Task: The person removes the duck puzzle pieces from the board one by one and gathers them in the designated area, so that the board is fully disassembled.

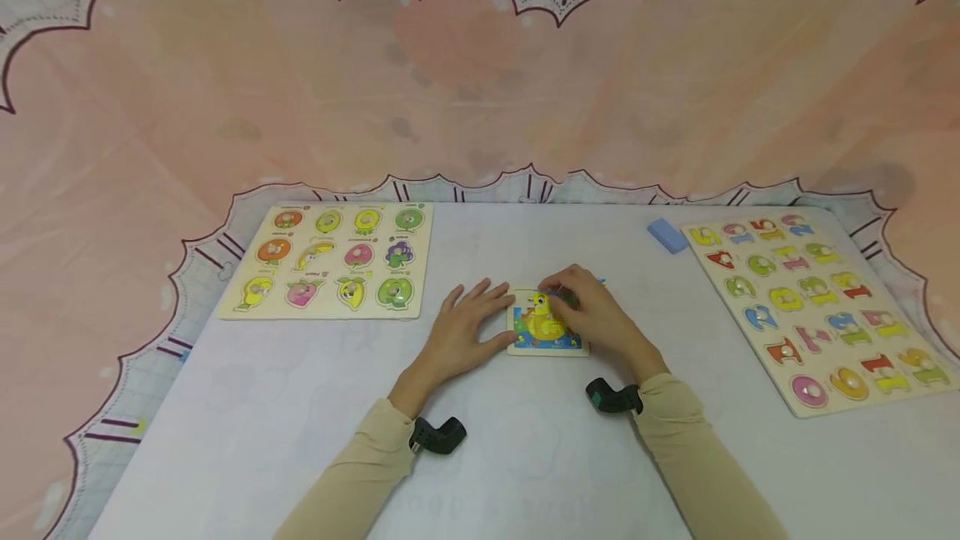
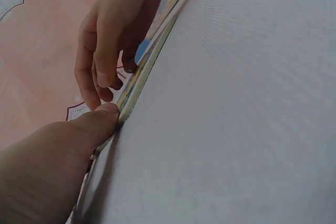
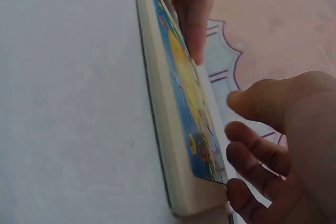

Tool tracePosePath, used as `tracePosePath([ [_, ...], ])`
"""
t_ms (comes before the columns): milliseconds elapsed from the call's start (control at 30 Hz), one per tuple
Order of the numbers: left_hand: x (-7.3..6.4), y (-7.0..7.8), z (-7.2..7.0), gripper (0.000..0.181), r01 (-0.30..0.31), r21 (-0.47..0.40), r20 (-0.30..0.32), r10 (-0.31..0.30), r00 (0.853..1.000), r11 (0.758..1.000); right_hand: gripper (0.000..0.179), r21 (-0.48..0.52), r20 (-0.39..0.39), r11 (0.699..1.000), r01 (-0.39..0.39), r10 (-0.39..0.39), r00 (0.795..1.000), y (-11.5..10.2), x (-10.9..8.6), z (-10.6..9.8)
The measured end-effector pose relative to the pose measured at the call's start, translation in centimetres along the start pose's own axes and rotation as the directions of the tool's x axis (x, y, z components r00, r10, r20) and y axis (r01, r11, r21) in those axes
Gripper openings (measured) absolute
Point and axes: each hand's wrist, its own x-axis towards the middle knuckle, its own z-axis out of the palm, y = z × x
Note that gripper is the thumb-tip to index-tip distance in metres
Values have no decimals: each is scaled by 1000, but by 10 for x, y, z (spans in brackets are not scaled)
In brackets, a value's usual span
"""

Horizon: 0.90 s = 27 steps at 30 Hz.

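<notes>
A small square duck puzzle (image 1: 547,344), with a yellow duck on a blue ground and a pale wooden border, lies on the white table between the hands. My left hand (image 1: 467,332) rests at its left side, fingers spread and the thumb (image 2: 102,121) on the board's edge. Over the upper right part of the puzzle is my right hand (image 1: 592,311), its fingers bent down loosely. In the right wrist view the thumb and fingers (image 3: 257,150) stand apart close to the puzzle's face, with nothing seen between them. Part of the picture is hidden under this hand.
To the left lies a fruit puzzle board (image 1: 348,273) with knobbed pieces. A number puzzle board (image 1: 813,307) lies at the right, and a blue block (image 1: 667,236) is near its far left corner. A patterned peach cloth (image 1: 480,98) hangs behind the table.
</notes>
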Motion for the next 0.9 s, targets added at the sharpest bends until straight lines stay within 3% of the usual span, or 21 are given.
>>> tracePosePath([
  [267, 2, 2, 1, 49, -16, 5, -7, 16, 1000, 1000, 34, -154, 18, 983, 97, -95, 995, -3, 1, 10],
  [400, 2, 10, 3, 32, -113, -33, -13, 112, 994, 993, 33, -151, 15, 983, 103, -102, 995, -5, 0, 11],
  [533, 1, 22, 6, 34, -192, -8, 37, 192, 981, 981, 31, -154, 14, 983, 100, -99, 995, -4, 0, 11],
  [700, -1, 27, 6, 39, -187, 62, 77, 183, 980, 980, 31, -138, -10, 982, 125, -128, 992, -5, 0, 12],
  [900, -1, 26, 5, 40, -203, 64, 81, 197, 977, 977, 34, -92, -10, 987, 130, -132, 991, -4, 0, 10],
])
